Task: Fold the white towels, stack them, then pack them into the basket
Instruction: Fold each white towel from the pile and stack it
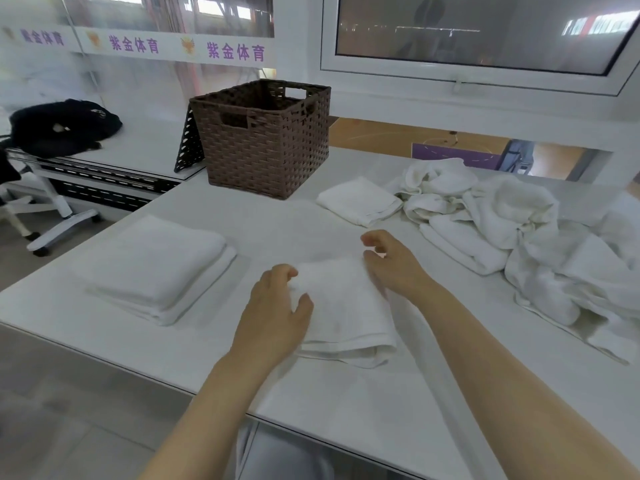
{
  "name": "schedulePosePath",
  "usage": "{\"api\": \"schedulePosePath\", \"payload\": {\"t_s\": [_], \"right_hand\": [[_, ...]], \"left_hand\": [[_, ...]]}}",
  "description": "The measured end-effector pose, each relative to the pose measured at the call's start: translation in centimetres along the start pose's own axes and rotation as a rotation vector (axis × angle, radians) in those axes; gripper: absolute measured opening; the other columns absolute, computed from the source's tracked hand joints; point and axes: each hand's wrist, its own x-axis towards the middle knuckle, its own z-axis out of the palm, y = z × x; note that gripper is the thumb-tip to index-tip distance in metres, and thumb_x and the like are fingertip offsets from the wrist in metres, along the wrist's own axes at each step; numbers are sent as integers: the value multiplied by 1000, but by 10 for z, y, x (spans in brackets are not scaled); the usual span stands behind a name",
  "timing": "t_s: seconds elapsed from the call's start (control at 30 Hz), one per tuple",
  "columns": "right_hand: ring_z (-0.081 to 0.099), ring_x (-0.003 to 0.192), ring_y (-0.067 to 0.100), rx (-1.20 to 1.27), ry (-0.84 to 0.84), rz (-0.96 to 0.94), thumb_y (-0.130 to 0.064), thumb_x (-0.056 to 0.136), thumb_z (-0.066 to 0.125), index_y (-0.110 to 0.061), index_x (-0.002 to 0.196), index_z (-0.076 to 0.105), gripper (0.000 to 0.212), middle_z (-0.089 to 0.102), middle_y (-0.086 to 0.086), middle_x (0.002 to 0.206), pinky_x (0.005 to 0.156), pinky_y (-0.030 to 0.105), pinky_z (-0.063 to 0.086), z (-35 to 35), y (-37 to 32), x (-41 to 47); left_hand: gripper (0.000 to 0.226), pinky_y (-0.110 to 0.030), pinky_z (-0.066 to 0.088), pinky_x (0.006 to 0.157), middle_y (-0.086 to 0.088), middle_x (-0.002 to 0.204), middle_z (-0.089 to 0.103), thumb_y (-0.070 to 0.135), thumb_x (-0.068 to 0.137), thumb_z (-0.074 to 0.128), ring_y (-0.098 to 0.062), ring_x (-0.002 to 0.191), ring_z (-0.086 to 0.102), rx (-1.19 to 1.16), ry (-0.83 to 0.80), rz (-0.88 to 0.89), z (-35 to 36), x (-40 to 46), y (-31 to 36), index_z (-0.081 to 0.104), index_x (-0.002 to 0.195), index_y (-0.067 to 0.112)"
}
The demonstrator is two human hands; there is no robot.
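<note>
— What sits on the counter [346,407], biggest first?

— A loose heap of white towels [540,233] at the right, a brown woven basket [266,140] at the back, a folded stack [156,268] at the left, and a small folded towel [360,200] beside the basket.

— And the grip?

— Both hands lie on a folded towel [343,306] near the front edge. The left hand [277,306] rests on its left side, fingers loosely bent, released. The right hand [391,265] touches the far right corner; whether it pinches cloth, I cannot tell.

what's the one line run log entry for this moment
step: folding | left hand: on folded towel | right hand: at its far corner | stack: left | basket: behind | pile: right
</note>
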Motion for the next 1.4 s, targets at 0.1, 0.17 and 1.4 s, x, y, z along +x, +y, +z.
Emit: {"api": "schedulePosePath", "payload": {"t_s": [0.1,0.17,1.4], "right_hand": [[57,109,10,56,-61,74,-31,98,53,-25,124,59,27,60,-9,119,84,20,43,-10,13,-4],[58,105,7,97,-81,96,-33,97,55,-23,119,63,25,63,-11,116,80,17,43,-12,16,-6],[57,102,9,-261,-475,231,-61,79,69,-27,110,59,47,59,-11,112,95,33,48,-46,15,-62]], "left_hand": [[41,-21,30,94,7,144,39,28,99,45,-10,130,37,84,-161,72,12,22,19,40,139,21],[38,-23,30,101,2,145,40,28,101,39,-16,136,34,146,-269,109,25,37,21,43,136,14],[42,-31,50,87,12,116,55,33,81,62,-12,101,56,557,-869,66,12,88,36,51,121,35]]}}
